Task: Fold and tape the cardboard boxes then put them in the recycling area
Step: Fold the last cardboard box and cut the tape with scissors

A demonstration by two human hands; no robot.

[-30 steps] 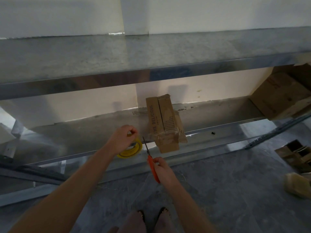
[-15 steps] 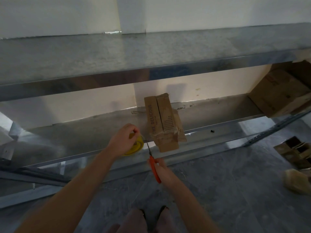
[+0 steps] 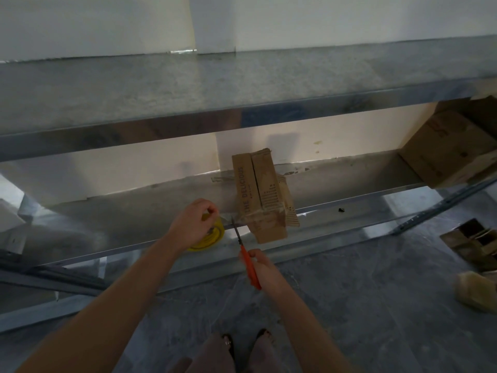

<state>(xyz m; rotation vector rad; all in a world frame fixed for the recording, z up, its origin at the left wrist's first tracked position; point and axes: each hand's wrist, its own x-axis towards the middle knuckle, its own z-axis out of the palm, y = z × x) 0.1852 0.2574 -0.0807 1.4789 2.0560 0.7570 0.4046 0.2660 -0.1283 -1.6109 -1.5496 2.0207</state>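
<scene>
A folded brown cardboard box [image 3: 262, 195] printed "THE DELICIOUS" lies on the lower metal shelf [image 3: 139, 222], its near end hanging over the shelf's front edge and wrapped in clear tape. My left hand [image 3: 192, 223] grips a yellow tape roll [image 3: 211, 236] just left of the box, and a clear strip stretches from the roll toward the box. My right hand [image 3: 265, 270] holds orange-handled scissors [image 3: 246, 258], whose blades point up at that strip, between the roll and the box.
A wide upper metal shelf [image 3: 242, 82] juts out above. A larger cardboard box [image 3: 454, 149] sits at the lower shelf's right end. More flattened cardboard [image 3: 476, 243] and a pale lump [image 3: 476, 290] lie on the grey floor at right. My feet [image 3: 247, 340] show below.
The scissors' blades have risen slightly toward the tape strip. My left hand has shifted a little on the roll. The box has not moved.
</scene>
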